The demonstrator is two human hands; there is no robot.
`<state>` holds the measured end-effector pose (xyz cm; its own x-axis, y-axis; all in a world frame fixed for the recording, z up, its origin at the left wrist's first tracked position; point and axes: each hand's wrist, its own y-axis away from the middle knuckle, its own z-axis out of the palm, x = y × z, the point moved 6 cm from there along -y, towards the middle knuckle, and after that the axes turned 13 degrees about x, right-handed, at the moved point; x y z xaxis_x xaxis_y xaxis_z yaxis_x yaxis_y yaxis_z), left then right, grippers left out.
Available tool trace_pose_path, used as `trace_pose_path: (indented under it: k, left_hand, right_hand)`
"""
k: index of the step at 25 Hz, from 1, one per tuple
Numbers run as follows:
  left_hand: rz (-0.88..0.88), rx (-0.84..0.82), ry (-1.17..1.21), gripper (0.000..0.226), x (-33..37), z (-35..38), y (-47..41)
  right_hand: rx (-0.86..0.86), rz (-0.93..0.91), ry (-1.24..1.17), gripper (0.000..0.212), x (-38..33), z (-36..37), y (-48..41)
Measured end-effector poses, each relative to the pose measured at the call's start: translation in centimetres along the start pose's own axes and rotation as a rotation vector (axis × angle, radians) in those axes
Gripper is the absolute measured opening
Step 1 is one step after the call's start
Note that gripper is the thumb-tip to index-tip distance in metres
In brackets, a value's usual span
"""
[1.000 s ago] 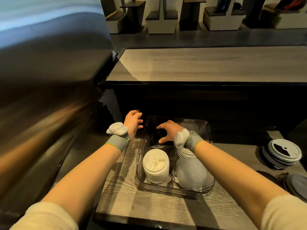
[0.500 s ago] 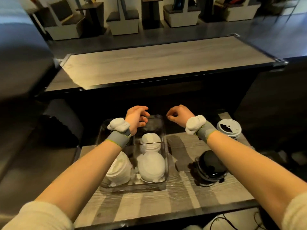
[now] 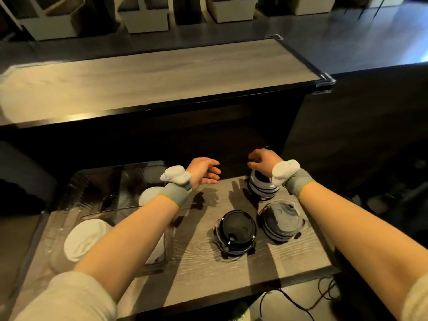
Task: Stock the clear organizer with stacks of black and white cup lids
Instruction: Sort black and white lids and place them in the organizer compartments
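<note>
The clear organizer (image 3: 115, 169) sits at the left of the low wooden shelf (image 3: 203, 265). It holds white lid stacks: one near (image 3: 81, 242) and one further back (image 3: 149, 195), both partly hidden by my left arm. My left hand (image 3: 203, 173) hovers just right of the organizer, fingers apart and holding nothing. My right hand (image 3: 261, 159) is curled over the far striped black and white lid stack (image 3: 261, 191); my wrist hides any contact. A glossy black lid stack (image 3: 237, 230) and a stack topped by a greyish lid (image 3: 281, 222) stand nearer me.
A raised wooden counter (image 3: 162, 75) with a dark front wall runs behind the shelf. The shelf ends just right of the lid stacks. Black cables (image 3: 289, 300) lie on the floor below its front edge. Seats and tables stand far back.
The view swung right. My right hand left the organizer and moved right, over the far striped stack. My left hand came off the organizer's left side and crossed to its right side.
</note>
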<state>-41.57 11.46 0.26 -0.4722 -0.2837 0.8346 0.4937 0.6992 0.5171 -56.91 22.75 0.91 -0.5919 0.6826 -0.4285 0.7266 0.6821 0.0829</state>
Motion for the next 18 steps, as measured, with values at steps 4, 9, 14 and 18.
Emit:
trace_pose_path:
  k: [4, 9, 14, 18]
  left_hand:
    - [-0.186, -0.114, -0.172, 0.045, -2.5, 5.7, -1.5]
    - [-0.348, -0.192, -0.142, 0.059, -4.3, 10.4, -2.0]
    - [-0.439, -0.201, 0.053, 0.052, -4.5, 12.5, -3.0]
    - [-0.489, -0.243, 0.129, 0.035, -3.9, 13.5, -2.6]
  right_hand:
    - [-0.068, 0.278, -0.06, 0.072, 5.5, 1.0, -0.5]
    - [-0.211, 0.576, -0.532, 0.07, 8.0, 3.2, -0.8]
    - [-0.303, 0.578, -0.504, 0.072, 8.6, 5.1, -1.4]
    - [-0.342, 0.609, -0.556, 0.064, 8.3, 5.7, -1.5]
